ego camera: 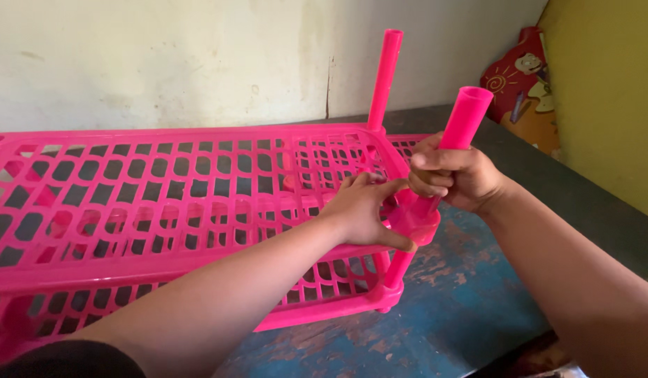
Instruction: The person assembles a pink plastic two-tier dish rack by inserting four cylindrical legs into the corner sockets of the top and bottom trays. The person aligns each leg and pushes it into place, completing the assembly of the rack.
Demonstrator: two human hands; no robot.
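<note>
Gripping a pink tube (464,122) with the right hand (455,178), fingers wrapped tight all the way round its lower half, no gap showing. Standing slightly tilted, that tube, with its bottom end sitting in or right at the round corner socket (416,222) of the upper shelf (163,203); can't tell how deep it's seated since the fingers are hiding that bit. Pressing down on the same corner with the left hand (362,210), palm flat-ish and fingers spread, thumb reaching along the socket's rim, so holding nothing really, just bracing the shelf edge. Both hands nearly touching each other at that corner.

Looking at a bright pink slotted plastic rack, two tiers so far: upper shelf stretching off to the left side of the view, lower shelf (324,304) peeking out underneath, joined at the near corner by a short pink leg (399,269). Sticking up at the far corner, another pink tube (385,77), upright and apart from both hands. Sitting on a worn blue table (450,315) with patchy, rubbed-off paint. Leaning against the yellow wall (611,91) at the back right, a red cartoon-shaped board (520,87), well apart from the rack. Running behind everything, a grubby white wall (170,56).
</note>
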